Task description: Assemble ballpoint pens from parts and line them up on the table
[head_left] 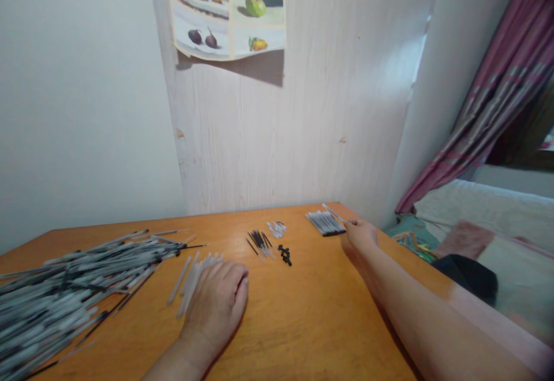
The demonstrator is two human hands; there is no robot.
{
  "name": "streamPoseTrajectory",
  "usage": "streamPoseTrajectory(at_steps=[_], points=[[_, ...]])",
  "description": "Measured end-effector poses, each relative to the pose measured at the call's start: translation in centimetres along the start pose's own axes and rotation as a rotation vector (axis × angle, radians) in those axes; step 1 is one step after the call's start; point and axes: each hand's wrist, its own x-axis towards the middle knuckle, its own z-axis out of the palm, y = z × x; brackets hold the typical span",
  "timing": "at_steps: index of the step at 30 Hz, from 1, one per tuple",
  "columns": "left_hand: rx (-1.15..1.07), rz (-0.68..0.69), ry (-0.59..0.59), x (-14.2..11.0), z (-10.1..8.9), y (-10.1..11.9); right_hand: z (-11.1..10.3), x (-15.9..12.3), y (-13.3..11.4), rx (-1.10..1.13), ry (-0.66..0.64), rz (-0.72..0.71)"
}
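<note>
At the far right of the table, my right hand [361, 234] pinches one end of a slim pen [332, 212]. The pen slants beside a neat row of similar pens [325, 223] with pale barrels and dark near ends. Resting on the wood, my left hand [220, 297] has its fingers curled in and close together; their tips are hidden. It lies against several translucent white tubes [187, 283] and partly covers them. Between the hands are thin black-and-clear refills [260, 242], small white tips [277, 229] and small black plugs [284, 254].
A large loose heap of pen parts [78, 288] spreads over the left side of the orange wooden table [298, 323]. Behind the table stands a wall with a fruit picture [229, 14]. To the right are a bed [519, 254] and a pink curtain [489, 92].
</note>
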Motion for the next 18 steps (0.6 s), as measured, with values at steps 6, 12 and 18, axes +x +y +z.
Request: streamPoseTrajectory(at_steps=[6,12,18], points=[[0.012,0.019,-0.004,-0.11,0.38,-0.57,0.76,0.25,-0.02,-0.1,-0.034,0.061],[0.023,0.028,-0.004,-0.21,0.17,-0.65,0.95,0.59,0.18,-0.163,-0.078,0.054],[0.017,0.035,-0.008,-0.08,0.09,-0.55,1.15,0.66,0.61,-0.195,-0.102,0.036]])
